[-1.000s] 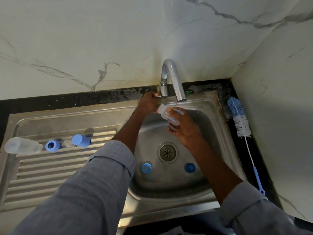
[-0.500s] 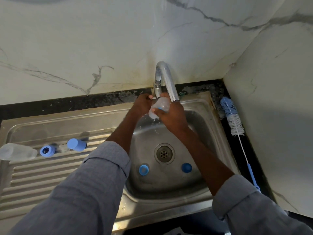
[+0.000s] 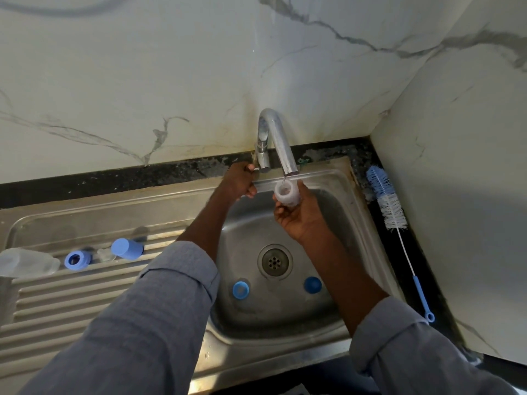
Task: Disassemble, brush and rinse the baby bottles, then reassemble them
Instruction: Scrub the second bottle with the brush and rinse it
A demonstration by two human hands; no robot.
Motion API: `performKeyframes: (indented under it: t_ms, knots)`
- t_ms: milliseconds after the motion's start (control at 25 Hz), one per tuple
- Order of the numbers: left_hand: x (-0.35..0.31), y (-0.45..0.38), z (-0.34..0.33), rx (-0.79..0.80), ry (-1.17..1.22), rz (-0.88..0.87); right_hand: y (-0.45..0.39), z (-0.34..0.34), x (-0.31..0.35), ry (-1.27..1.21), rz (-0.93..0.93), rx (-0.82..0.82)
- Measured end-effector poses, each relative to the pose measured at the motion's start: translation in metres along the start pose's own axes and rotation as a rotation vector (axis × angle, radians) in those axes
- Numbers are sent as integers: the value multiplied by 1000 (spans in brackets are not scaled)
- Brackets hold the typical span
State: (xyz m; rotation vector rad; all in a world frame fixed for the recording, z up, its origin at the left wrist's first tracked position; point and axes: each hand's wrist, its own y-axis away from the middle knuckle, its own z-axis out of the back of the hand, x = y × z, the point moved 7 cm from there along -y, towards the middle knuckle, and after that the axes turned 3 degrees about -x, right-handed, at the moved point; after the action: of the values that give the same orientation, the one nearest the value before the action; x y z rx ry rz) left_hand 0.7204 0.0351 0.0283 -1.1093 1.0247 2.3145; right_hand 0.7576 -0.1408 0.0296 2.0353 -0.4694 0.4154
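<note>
At the far left edge of the frame a clear plastic baby bottle [image 3: 27,263] lies on its side on the ribbed steel draining board [image 3: 71,303], and just to its right sit a blue screw ring [image 3: 76,259], a small clear teat [image 3: 105,254] and a blue cylindrical cap [image 3: 127,248]; this row looks like one bottle's parts laid out together, probably so they drain and stay matched for reassembly. Moving right to the upper middle, the left hand [image 3: 239,184] is curled round the lever at the base of the chrome curved tap [image 3: 275,143], seemingly to control the flow. In the stainless steel sink basin [image 3: 368,223] a light blue ring [image 3: 240,289] and a darker blue cap [image 3: 312,284] lie either side of the drain [image 3: 274,262], likely waiting their turn under the water. Just right of centre, the right hand [image 3: 299,215] grips a second clear bottle body [image 3: 286,192], fingers wrapped round its lower part, mouth tilted up directly beneath the spout so a thin stream of water runs inside, which suits rinsing. At the right, a long white and blue bottle brush [image 3: 392,212] lies on the dark counter strip beside the basin, within reach of that hand.
</note>
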Motion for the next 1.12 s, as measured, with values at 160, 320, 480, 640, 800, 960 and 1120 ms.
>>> performKeyframes:
  t_ms: [160,320,480,640,800,960,1120]
  knots:
    - [3,-1,0,0,-9,5,7,13,6,251,179,-70]
    - [4,-1,0,-5,-10,22,14,31,29,201,293,-80]
    - [3,0,2,-15,-13,10,12,31,37,97,374,38]
    - [3,0,-1,-9,-28,23,13,13,22,-93,263,161]
    - [3,-3,-1,-4,-15,24,8,-5,19,224,331,105]
    - [4,-4,-1,14,-42,12,10,-24,39,778,643,58]
    - [3,-3,0,12,-47,1,21,-37,36,940,860,172]
